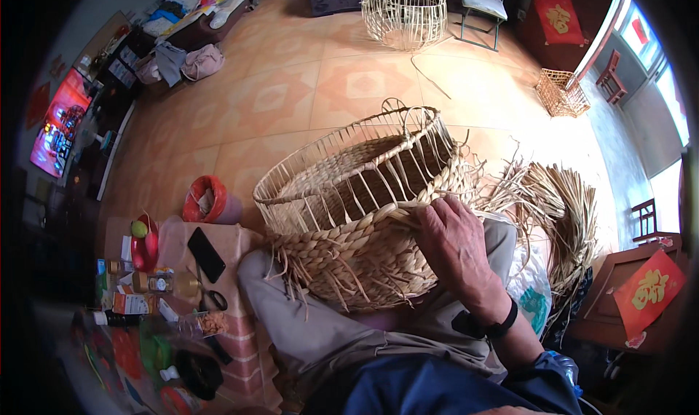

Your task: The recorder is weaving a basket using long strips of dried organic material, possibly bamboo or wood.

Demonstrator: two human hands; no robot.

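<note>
A large round basket (357, 258) of woven straw rests tilted across my lap, between my knees. Braided straw covers its lower wall, while thin bare ribs show below the upper hoop. My right hand (455, 244) has its fingers closed on a straw strand (400, 210) at the braided edge, on the basket's near right side. Its fingertips are partly hidden behind the knuckles. Loose straw ends stick out of the basket's front. My left hand cannot be made out; only a sliver of skin shows at the bottom edge.
A bundle of dry straw (571, 204) lies to the right. At left, a cloth-covered table (237, 313) carries a phone (207, 255), scissors (213, 297), jars and bottles. Beyond it stands a red-lined bin (206, 199). A bare basket frame (404, 16) and folding chair (483, 6) stand far back.
</note>
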